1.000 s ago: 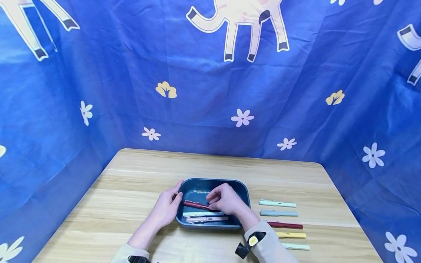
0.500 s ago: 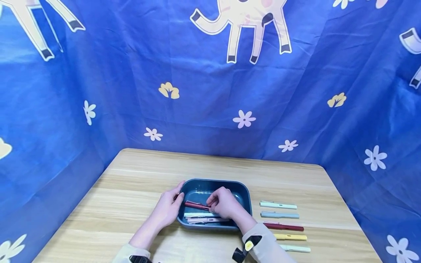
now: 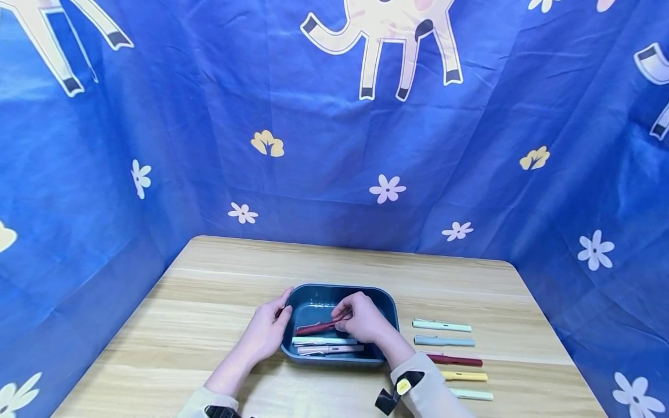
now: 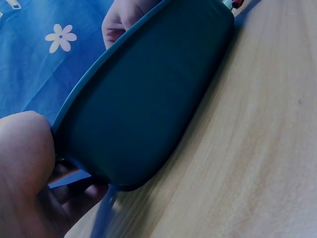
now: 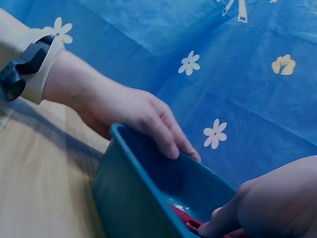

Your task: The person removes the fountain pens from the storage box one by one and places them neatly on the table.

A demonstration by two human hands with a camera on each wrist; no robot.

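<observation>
A dark teal plastic box [image 3: 337,360] sits on the table. My left hand [image 3: 266,331] grips its left end, with the thumb over the rim; the left wrist view shows that hand [image 4: 25,168] beside the box's outer wall. Inside the box my right hand [image 3: 363,319] pinches a dark red pen [image 3: 315,328] near its right end. That pen slants, its right end higher than its clip end. In the right wrist view the red pen [image 5: 184,215] shows under the fingertips. A pale mint pen [image 3: 325,341] and a pale lilac pen [image 3: 330,349] lie along the box's near side.
Right of the box several pens lie in a column: mint [image 3: 442,325], grey-blue [image 3: 445,341], dark red [image 3: 456,360], yellow [image 3: 466,377] and pale green [image 3: 473,395]. My right sleeve [image 3: 434,390] partly covers the lower ones. A blue patterned curtain [image 3: 313,174] surrounds the wooden table [image 3: 219,273].
My right hand has raised the right end of the dark red pen, which lay flatter before and now slants upward. The left hand keeps its place on the box.
</observation>
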